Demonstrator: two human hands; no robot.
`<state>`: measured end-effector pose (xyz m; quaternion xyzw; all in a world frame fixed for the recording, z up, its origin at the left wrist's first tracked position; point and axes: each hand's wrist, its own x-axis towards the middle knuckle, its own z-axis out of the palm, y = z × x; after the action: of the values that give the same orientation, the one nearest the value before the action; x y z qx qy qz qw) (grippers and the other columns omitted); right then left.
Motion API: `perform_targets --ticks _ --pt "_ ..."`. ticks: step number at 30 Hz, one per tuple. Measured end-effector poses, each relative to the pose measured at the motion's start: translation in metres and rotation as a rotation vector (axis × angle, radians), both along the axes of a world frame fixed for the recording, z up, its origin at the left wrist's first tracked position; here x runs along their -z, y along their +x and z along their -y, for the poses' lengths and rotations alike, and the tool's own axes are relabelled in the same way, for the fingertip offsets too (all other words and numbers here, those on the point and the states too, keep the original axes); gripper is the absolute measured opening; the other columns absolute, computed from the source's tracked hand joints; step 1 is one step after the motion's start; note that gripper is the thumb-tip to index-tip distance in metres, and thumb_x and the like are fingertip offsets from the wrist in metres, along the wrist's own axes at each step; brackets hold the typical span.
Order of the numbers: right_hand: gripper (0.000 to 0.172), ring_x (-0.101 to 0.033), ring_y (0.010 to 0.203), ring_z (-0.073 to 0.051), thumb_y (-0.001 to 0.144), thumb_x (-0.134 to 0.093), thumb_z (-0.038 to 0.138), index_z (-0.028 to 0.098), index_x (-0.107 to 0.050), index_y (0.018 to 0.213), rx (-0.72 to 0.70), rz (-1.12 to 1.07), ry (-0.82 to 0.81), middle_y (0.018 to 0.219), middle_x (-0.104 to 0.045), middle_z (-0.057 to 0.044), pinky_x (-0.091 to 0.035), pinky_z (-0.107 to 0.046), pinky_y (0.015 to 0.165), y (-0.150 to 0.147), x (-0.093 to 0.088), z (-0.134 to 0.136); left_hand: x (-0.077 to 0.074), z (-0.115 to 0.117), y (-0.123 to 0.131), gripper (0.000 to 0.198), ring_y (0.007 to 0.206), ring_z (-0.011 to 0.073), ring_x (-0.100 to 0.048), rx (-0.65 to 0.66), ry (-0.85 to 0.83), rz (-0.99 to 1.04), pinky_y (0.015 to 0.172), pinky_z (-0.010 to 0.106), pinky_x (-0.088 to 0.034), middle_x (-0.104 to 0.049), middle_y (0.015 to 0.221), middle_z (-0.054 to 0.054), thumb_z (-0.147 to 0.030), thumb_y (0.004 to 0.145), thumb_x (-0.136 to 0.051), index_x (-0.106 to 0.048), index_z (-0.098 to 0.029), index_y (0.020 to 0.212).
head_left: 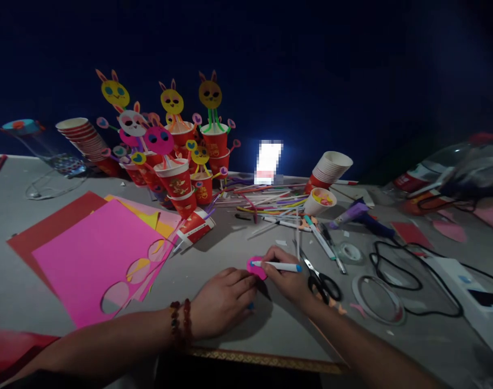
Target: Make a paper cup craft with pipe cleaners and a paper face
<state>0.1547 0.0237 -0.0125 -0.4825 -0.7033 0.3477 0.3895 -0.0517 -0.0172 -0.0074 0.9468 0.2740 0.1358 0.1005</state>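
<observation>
A small pink paper piece point(261, 274) lies on the table with a blue mark on it. My right hand point(287, 281) is closed round a white marker point(285, 266) with a blue end, and its tip touches the paper. The fingertips of my left hand point(224, 300) hold the paper's edge from the left. Under its curled fingers a small blue thing point(250, 306), possibly the marker's cap, pokes out. Black-handled scissors point(321, 281) lie just right of my right hand.
Pink paper sheets point(96, 254) with round cut-outs lie left. Red paper cups point(175, 181) with animal faces stand behind them. Pipe cleaners point(266, 200), stacked cups point(331, 165) and a glowing phone point(267, 162) are at the back. Tape rolls point(378, 300) and a black cord point(420, 313) lie right.
</observation>
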Motion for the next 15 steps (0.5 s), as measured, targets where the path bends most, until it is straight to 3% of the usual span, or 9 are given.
perform_targets --ticks 15 --pt "0.016 -0.048 0.055 -0.014 0.082 -0.055 0.024 0.022 -0.054 0.067 -0.036 0.061 -0.014 0.059 -0.052 0.003 -0.034 -0.026 0.054 0.0006 -0.0015 -0.0009 0.0012 -0.0028 -0.0017 0.031 0.124 0.0264 -0.051 0.012 -0.063 0.045 0.104 0.042 -0.042 -0.058 0.135 0.012 -0.031 0.093 -0.057 -0.056 -0.012 0.118"
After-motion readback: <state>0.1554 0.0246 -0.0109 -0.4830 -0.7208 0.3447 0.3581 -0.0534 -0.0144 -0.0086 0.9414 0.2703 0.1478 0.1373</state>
